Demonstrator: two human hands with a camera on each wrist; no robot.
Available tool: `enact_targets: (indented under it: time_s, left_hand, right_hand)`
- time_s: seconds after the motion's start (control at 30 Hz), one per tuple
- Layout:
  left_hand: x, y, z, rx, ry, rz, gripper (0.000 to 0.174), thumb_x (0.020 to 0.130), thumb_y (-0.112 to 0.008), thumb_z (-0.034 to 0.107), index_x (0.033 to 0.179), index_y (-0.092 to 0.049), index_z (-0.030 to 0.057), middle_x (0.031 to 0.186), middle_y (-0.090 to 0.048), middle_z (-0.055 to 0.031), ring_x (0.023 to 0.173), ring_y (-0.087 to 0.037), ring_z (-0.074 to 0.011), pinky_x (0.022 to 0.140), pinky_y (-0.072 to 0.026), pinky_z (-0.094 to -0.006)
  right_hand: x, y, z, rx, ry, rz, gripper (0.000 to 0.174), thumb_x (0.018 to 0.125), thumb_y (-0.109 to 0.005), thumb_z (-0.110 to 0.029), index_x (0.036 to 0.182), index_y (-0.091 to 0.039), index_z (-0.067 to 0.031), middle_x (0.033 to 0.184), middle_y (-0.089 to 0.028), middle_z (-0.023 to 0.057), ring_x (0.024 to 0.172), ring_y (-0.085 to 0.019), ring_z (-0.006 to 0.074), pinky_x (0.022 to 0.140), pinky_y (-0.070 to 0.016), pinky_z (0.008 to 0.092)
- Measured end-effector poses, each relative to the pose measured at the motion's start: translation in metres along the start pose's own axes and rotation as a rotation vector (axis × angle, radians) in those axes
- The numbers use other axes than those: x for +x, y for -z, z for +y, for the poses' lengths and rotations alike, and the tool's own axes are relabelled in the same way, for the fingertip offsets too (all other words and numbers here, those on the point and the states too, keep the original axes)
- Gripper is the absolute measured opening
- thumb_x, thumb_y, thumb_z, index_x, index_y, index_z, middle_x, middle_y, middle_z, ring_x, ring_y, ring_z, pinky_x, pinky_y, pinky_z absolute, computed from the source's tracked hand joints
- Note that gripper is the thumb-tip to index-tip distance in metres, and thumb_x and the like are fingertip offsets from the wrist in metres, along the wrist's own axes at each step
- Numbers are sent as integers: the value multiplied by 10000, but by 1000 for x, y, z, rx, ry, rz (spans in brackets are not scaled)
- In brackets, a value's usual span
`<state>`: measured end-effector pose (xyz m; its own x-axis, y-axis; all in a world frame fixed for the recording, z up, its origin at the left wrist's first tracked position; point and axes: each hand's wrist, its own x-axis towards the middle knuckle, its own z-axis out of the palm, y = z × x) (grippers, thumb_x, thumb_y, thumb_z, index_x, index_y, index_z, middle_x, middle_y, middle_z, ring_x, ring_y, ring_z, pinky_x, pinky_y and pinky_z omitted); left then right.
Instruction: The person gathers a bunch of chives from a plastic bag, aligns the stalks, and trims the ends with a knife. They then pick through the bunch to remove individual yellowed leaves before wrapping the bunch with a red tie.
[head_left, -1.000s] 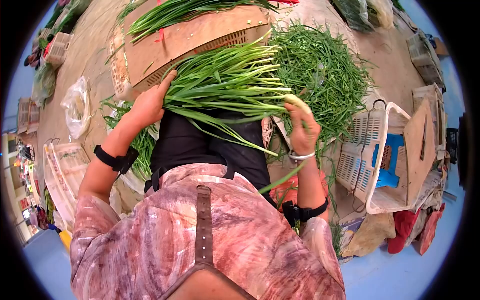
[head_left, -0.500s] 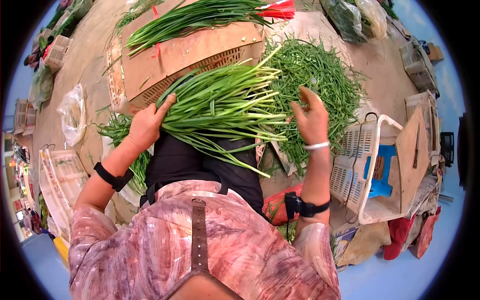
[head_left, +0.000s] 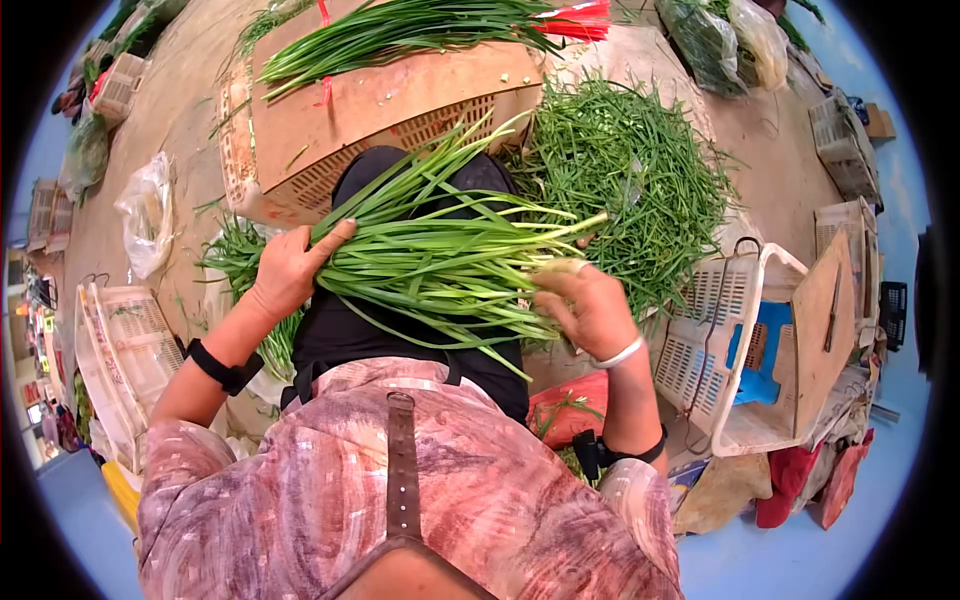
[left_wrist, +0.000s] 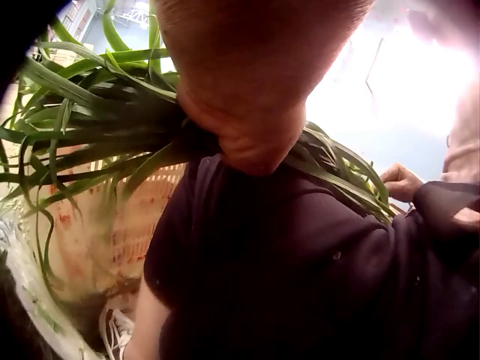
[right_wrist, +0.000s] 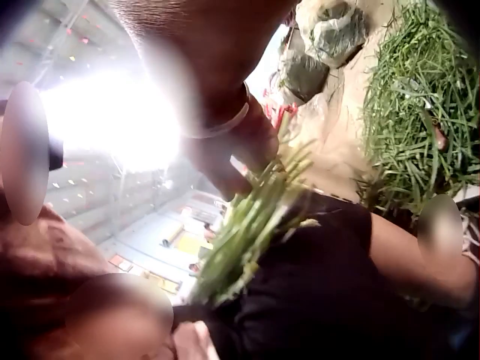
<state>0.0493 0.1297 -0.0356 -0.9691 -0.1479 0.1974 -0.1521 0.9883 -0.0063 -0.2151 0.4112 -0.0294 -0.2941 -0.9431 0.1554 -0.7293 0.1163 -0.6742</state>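
A loose bundle of long green stalks with pale ends (head_left: 430,255) lies across the person's lap. The left hand (head_left: 290,262) grips its leafy end, thumb on top; in the left wrist view the hand (left_wrist: 244,127) closes round the leaves (left_wrist: 97,112). At the pale ends, the right hand (head_left: 590,310) has bent fingers touching the stalks. In the right wrist view the right hand (right_wrist: 232,154) is blurred against the pale ends (right_wrist: 262,202), so its exact hold cannot be made out.
Beyond the knees, a board (head_left: 400,90) on a crate bears another bundle (head_left: 400,38) and red ties (head_left: 580,20). A heap of cut greens (head_left: 630,180) lies right of the lap. A white crate (head_left: 700,320) holding a blue object stands further right; a plastic bag (head_left: 147,215) lies left.
The right hand let go of a pale end, lifted away, then came back to the stalk ends. The stalks have spread and shifted lower on the lap; the left hand keeps its grip.
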Motion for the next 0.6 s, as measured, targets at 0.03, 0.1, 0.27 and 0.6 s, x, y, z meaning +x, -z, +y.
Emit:
enact_targets:
  time_s: [0.03, 0.1, 0.27, 0.6]
  left_hand:
    - [0, 1, -1, 2, 2, 1, 679, 677, -544, 8, 1311, -457, 234, 671, -397, -89, 570, -450, -270, 519, -371, -370]
    - [3, 2, -3, 57, -49, -32, 672, 682, -538, 23, 1309, -459, 253, 667, -392, -82, 562, -445, -257, 513, -366, -362]
    - [5, 4, -1, 87, -60, -14, 659, 694, -527, 34, 1305, -461, 271, 669, -399, -76, 564, -446, -244, 511, -366, -359]
    - [-7, 10, -4, 7, -68, 43, 645, 686, -550, 64, 1318, -427, 89, 683, -431, -67, 601, -475, -230, 532, -373, -350]
  right_hand:
    - [3, 9, -1, 25, -13, 80, 135, 758, -649, -112, 877, -643, -50, 836, -626, 109, 752, -604, 279, 663, -485, 347]
    - [15, 28, -8, 15, -69, 228, 125, 761, -643, -75, 880, -635, -39, 822, -624, 116, 726, -606, 279, 640, -481, 335]
    - [70, 21, 29, 35, -154, 200, 208, 777, -633, -127, 954, -627, -19, 894, -629, 157, 782, -616, 304, 701, -485, 360]
    - [43, -2, 32, 271, -110, -296, 162, 766, -606, -115, 858, -653, 9, 806, -649, 173, 722, -632, 295, 675, -495, 344]
